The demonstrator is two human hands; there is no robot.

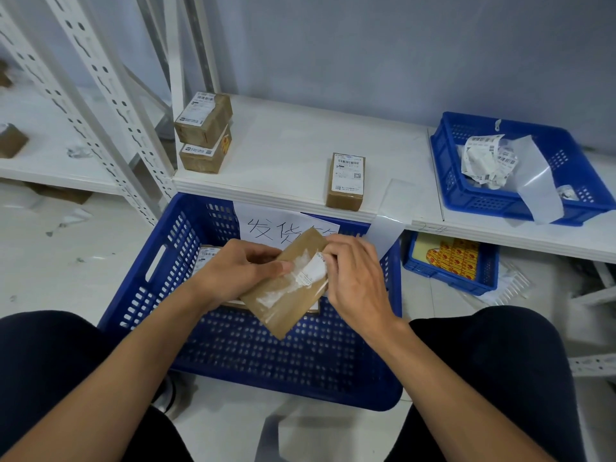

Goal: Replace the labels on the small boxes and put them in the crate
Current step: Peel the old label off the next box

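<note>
A small brown taped box [286,301] is held tilted over the big blue crate [166,261]. My left hand [233,271] grips its left side, thumb on top. My right hand [353,278] pinches a partly peeled white label [315,270] at the box's upper right; torn label residue streaks the box face. Another labelled box [206,256] lies in the crate, mostly hidden behind my left hand. On the white shelf [286,145] stand one labelled box [346,180] and a stack of two boxes [204,131].
A smaller blue basket [466,191] on the shelf at right holds crumpled peeled labels and backing strips. Below the shelf a blue bin [450,261] contains red and yellow stickers. A paper sign [266,228] hangs on the crate's far wall. White racking posts stand at left.
</note>
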